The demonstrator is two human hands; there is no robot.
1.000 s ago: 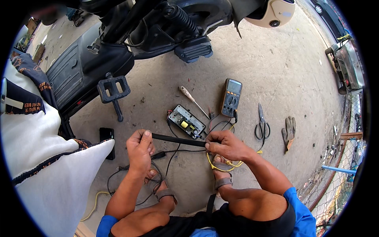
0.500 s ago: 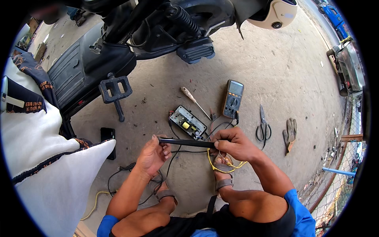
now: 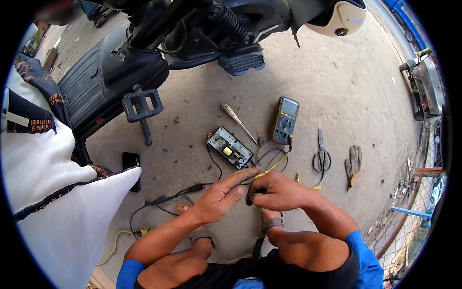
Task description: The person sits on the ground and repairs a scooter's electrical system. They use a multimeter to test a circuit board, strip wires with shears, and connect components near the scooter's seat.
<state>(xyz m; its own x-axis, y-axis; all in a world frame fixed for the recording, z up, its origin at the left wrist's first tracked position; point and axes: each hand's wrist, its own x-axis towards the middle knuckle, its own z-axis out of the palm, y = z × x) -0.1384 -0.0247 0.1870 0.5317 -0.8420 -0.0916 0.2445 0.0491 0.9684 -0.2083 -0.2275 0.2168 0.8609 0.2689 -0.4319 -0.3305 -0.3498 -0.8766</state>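
Observation:
My left hand (image 3: 226, 195) reaches toward my right, fingers stretched out straight. My right hand (image 3: 269, 192) is closed, with a dark bit of the black strip (image 3: 249, 197) at its fingers; most of the strip is hidden. An open electronic unit (image 3: 230, 147) with an exposed circuit board lies just beyond both hands, a yellow wire (image 3: 275, 166) running beside my right one. A screwdriver (image 3: 232, 113) and a multimeter (image 3: 285, 119) with leads lie behind the board. Black cables (image 3: 159, 202) trail across the ground around my feet.
A black two-wheeler (image 3: 101, 82) with a pedal (image 3: 142, 103) spans the back and left. A white padded cover (image 3: 53, 192) drapes at left beside a phone (image 3: 131, 161). Scissors (image 3: 321, 159) and a glove (image 3: 354, 166) lie right, before a wire fence (image 3: 404, 221). A helmet (image 3: 337, 19) sits top right.
My left hand has moved right, its fingers now straightened beside my right hand. The black strip, stretched between both hands earlier, is now mostly hidden. My right hand has shifted slightly down.

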